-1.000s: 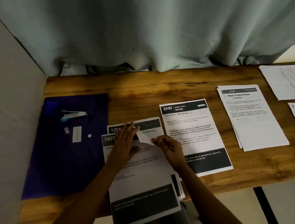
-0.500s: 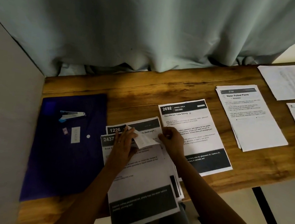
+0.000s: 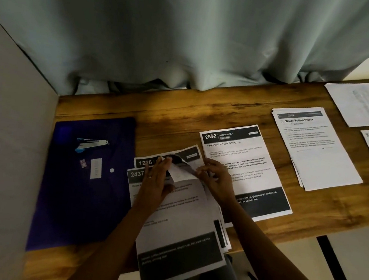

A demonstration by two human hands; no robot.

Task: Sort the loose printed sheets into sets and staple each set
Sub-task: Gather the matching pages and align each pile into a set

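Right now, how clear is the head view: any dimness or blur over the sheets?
Head view: dim, no glare; headings on sheet 2692 and sheet 2437 read, small print is soft; the far right sheets are blurred; the lifted corner between left hand and right hand is smeared.

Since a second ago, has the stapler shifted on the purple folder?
No. The stapler lies in the same spot on the purple folder, just above its white label and snap button.
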